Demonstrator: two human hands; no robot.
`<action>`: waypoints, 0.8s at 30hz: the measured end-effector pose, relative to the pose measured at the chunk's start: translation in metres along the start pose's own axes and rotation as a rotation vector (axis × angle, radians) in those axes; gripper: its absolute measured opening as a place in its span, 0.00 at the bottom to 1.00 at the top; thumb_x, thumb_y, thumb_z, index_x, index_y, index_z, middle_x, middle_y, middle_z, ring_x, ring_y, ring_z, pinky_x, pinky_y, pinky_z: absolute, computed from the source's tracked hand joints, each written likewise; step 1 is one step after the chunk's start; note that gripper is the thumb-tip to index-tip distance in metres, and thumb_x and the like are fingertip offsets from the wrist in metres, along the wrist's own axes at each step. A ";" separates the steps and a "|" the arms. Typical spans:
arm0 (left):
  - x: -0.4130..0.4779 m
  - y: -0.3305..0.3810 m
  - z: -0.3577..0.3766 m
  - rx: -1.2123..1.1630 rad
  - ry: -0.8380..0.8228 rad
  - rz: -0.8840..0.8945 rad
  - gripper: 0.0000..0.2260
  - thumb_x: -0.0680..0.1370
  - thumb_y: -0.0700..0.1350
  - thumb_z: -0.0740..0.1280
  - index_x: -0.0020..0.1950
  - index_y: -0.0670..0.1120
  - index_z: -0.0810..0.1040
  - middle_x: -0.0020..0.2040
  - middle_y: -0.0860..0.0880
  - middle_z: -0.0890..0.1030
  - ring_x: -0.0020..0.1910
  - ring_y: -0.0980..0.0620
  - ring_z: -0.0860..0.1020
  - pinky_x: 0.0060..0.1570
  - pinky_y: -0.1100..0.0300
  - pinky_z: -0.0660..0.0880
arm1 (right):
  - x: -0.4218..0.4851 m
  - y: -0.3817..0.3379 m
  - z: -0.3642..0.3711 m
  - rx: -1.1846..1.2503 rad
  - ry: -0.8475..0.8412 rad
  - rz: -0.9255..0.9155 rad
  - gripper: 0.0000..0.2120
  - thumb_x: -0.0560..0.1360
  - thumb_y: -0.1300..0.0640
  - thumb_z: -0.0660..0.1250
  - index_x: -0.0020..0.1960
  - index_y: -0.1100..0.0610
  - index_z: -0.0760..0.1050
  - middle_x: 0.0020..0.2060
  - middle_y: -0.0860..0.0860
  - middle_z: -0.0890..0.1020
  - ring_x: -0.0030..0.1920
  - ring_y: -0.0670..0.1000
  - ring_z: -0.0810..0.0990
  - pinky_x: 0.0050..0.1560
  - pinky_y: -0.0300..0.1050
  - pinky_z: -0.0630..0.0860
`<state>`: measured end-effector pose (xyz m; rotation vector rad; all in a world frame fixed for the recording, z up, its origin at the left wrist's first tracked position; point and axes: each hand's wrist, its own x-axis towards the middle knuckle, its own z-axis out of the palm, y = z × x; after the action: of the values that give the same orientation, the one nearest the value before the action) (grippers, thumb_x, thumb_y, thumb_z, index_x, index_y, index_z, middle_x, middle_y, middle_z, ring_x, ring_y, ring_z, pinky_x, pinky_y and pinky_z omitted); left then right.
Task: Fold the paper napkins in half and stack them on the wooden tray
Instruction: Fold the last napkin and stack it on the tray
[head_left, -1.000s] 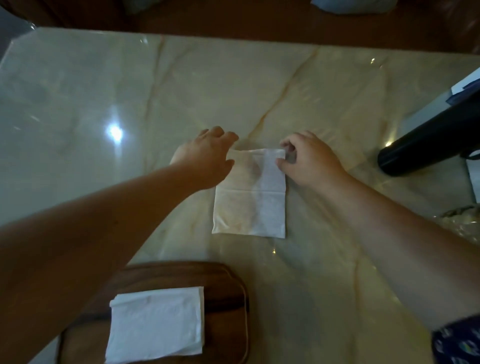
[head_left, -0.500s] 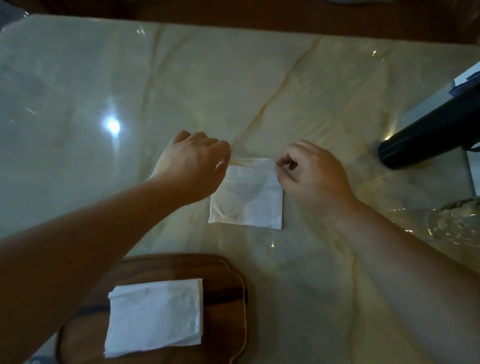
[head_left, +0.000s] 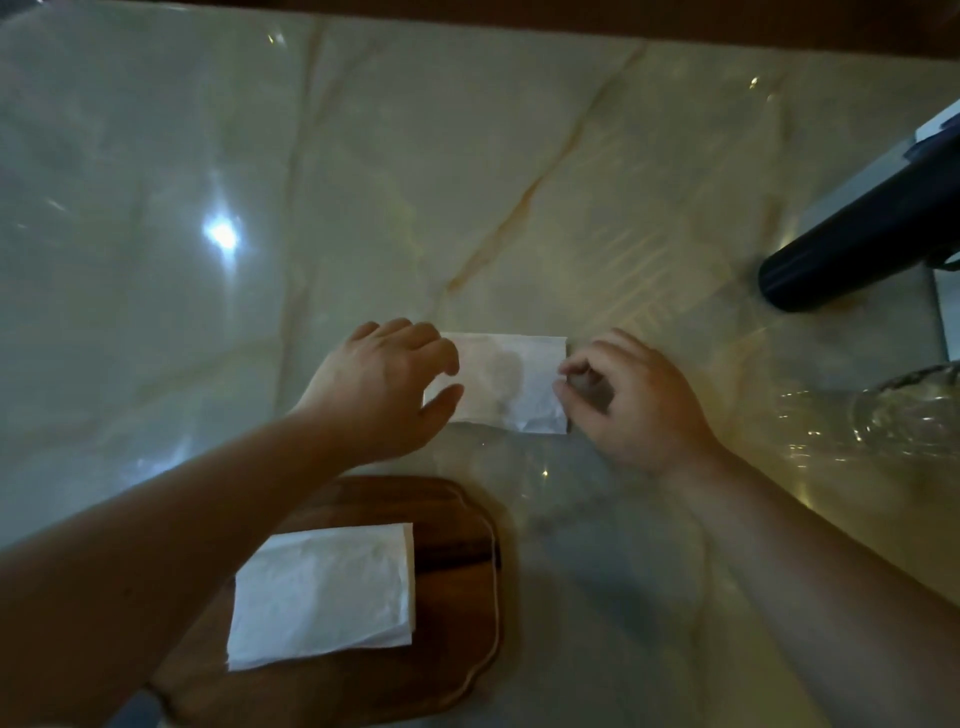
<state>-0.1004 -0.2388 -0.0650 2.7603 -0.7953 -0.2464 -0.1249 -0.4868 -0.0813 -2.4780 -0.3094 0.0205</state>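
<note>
A white paper napkin (head_left: 506, 382) lies on the marble table (head_left: 260, 234), doubled over into a short rectangle. My left hand (head_left: 384, 389) pinches its left edge between thumb and fingers. My right hand (head_left: 628, 400) pinches its right edge with curled fingers. Nearer to me stands the dark wooden tray (head_left: 457, 597) with a stack of folded white napkins (head_left: 322, 592) on it. My left forearm hides the tray's left part.
A black cylinder (head_left: 852, 249) lies on its side at the right, by a grey and white object at the frame edge. A clear glass vessel (head_left: 909, 410) stands at the right edge. A dark wooden band runs behind the table's far edge.
The napkin's far half has been brought toward me over the near half, so it looks half as long. Both hands came closer with it. The view tilted down.
</note>
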 end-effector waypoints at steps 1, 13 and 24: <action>0.004 -0.001 0.000 -0.007 0.009 -0.030 0.09 0.75 0.51 0.66 0.50 0.48 0.78 0.48 0.47 0.82 0.47 0.45 0.79 0.47 0.51 0.74 | 0.005 0.002 0.000 -0.003 0.015 0.025 0.05 0.70 0.52 0.68 0.42 0.53 0.77 0.38 0.45 0.75 0.40 0.48 0.76 0.42 0.43 0.72; 0.038 -0.010 0.005 -0.044 -0.061 -0.258 0.13 0.76 0.48 0.66 0.60 0.49 0.76 0.59 0.47 0.75 0.61 0.46 0.72 0.60 0.49 0.70 | 0.047 0.006 0.008 -0.215 -0.126 0.173 0.07 0.70 0.51 0.69 0.46 0.52 0.77 0.49 0.53 0.76 0.51 0.57 0.78 0.47 0.48 0.74; 0.014 -0.008 -0.011 -0.479 -0.045 -0.470 0.04 0.76 0.47 0.66 0.48 0.49 0.78 0.43 0.54 0.78 0.41 0.54 0.77 0.35 0.66 0.70 | 0.032 -0.016 0.002 0.341 -0.021 0.336 0.03 0.71 0.59 0.71 0.40 0.56 0.77 0.36 0.50 0.83 0.38 0.52 0.81 0.41 0.46 0.77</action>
<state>-0.0826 -0.2375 -0.0581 2.4378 -0.0581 -0.5129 -0.0977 -0.4658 -0.0714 -2.1628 0.0993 0.2209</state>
